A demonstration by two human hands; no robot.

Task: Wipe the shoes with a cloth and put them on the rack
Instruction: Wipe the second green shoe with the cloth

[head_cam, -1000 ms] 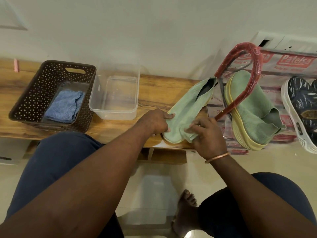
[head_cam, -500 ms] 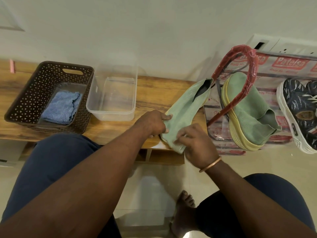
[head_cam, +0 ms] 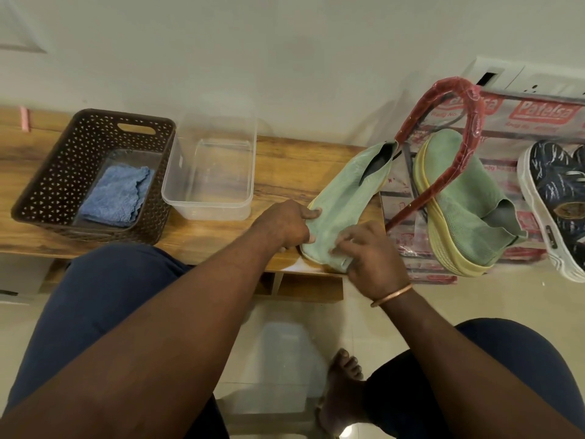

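A pale green knit shoe lies on the wooden bench, toe toward me. My left hand grips its left edge near the toe. My right hand has its fingers curled over a pale green cloth and presses it on the toe; most of the cloth is hidden under the hand. The matching green shoe with a yellow sole leans on the plastic-wrapped shoe rack to the right.
A dark patterned shoe with a white sole sits on the rack at far right. On the bench's left stand a brown perforated basket holding a blue cloth and a clear plastic tub. My knees and a bare foot are below.
My right hand has slid with the cloth from the shoe's right side down to the toe. My left hand has stayed on the shoe's left edge.
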